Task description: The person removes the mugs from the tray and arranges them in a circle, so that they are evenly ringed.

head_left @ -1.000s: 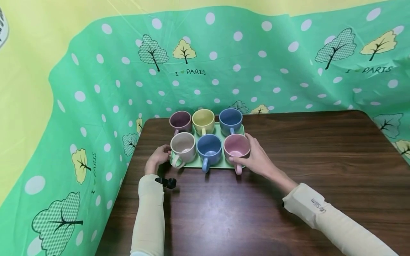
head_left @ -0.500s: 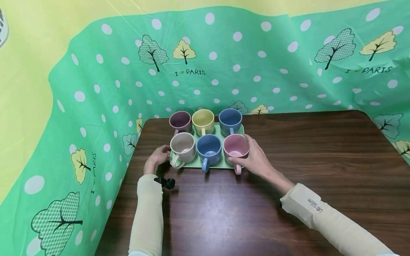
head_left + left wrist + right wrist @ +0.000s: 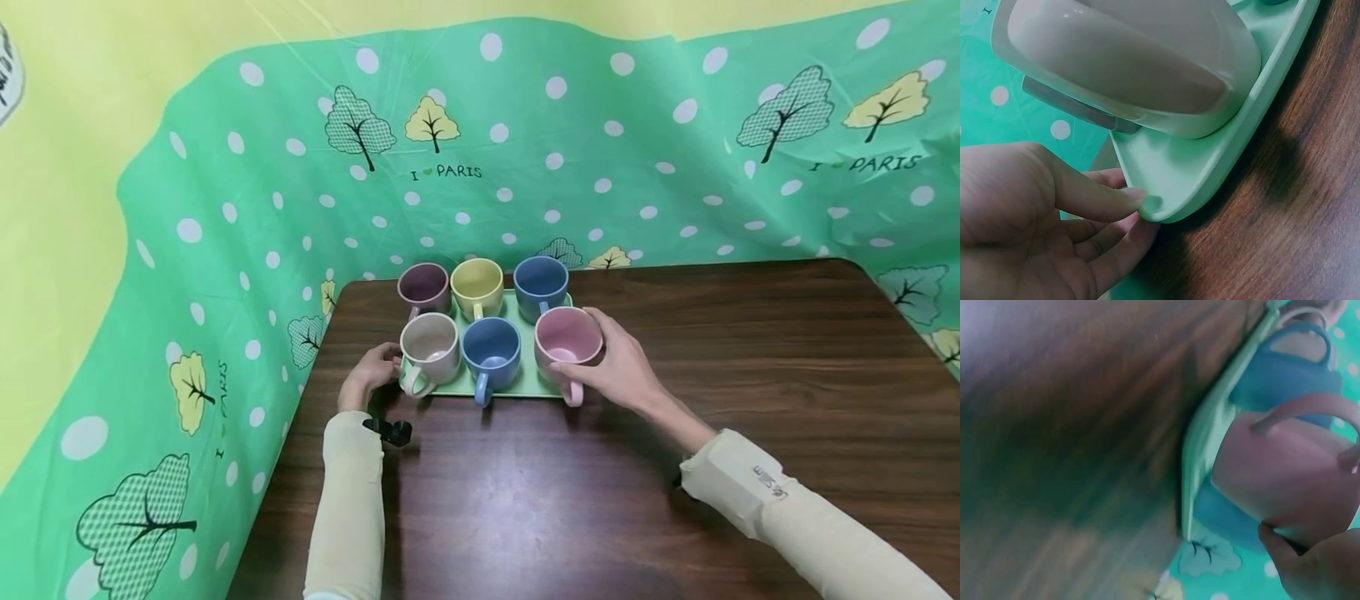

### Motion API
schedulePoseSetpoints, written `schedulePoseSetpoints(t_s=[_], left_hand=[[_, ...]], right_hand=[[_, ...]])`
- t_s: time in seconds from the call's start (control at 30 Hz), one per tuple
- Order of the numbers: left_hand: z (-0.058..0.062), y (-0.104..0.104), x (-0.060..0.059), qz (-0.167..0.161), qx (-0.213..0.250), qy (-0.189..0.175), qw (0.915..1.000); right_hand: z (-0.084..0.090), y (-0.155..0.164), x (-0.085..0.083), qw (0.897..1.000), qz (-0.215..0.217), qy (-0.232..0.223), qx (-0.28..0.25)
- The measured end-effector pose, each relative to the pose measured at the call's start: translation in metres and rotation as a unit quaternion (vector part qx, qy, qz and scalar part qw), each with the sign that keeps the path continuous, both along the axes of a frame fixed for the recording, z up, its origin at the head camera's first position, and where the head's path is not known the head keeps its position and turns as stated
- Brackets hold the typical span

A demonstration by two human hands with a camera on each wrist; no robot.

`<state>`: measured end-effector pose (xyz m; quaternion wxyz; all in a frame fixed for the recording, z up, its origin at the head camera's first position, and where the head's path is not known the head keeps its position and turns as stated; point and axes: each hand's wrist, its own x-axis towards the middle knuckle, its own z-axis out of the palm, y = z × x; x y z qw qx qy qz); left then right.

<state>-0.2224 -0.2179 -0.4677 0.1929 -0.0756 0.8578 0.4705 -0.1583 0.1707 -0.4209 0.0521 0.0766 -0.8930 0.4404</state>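
My right hand [image 3: 622,375] grips a pink mug [image 3: 568,337] around its side, over the right end of the green tray [image 3: 528,375]. The mug's handle [image 3: 1310,403] points toward me. At the tray's near left corner, my left hand [image 3: 1041,212] pinches the rim, thumb on top and fingers beneath. Beside that hand stands a greyish-white mug [image 3: 430,342], followed by a blue mug [image 3: 491,346] in the front row. The back row holds a purple mug [image 3: 423,287], a yellow mug [image 3: 477,283] and another blue mug [image 3: 541,285].
The tray lies near the back left of a dark wooden table [image 3: 735,350]. A green and yellow curtain [image 3: 540,142] with printed trees and dots hangs along the back and left sides, close behind the mugs.
The right hand has moved the pink mug up and to the right, widening the space between it and the front blue mug. The left hand keeps its hold on the tray corner.
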Motion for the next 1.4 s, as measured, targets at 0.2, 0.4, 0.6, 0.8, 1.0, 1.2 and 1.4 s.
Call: schedulePoseSetpoints(t_s=[0.2, 0.4, 0.6, 0.8, 1.0, 1.2, 1.4], left_hand=[[-0.001, 0.0, 0.0, -0.001, 0.01, 0.002, 0.9999], [-0.001, 0.001, -0.001, 0.003, 0.01, -0.001, 0.9999], [-0.001, -0.001, -0.001, 0.009, 0.0, -0.007, 0.9999], [-0.001, 0.0, 0.0, 0.006, 0.005, -0.007, 0.9999], [0.0, 0.001, 0.001, 0.006, 0.005, -0.01, 0.9999], [0.0, 0.0, 0.002, 0.009, 0.0, -0.008, 0.9999], [-0.001, 0.0, 0.002, 0.01, -0.008, -0.01, 0.9999]], right_hand=[[0.015, 0.031, -0.008, 1.0, 0.012, -0.005, 0.003], [0.021, 0.071, -0.014, 0.999, 0.011, 0.002, 0.031], [0.023, 0.104, -0.019, 0.999, 0.002, -0.005, 0.049], [0.018, 0.132, -0.023, 0.998, -0.005, -0.026, 0.065], [0.014, 0.155, -0.026, 0.995, -0.009, -0.043, 0.089], [0.01, 0.176, -0.032, 0.992, -0.012, -0.06, 0.108], [0.008, 0.191, -0.037, 0.99, -0.012, -0.082, 0.118]])
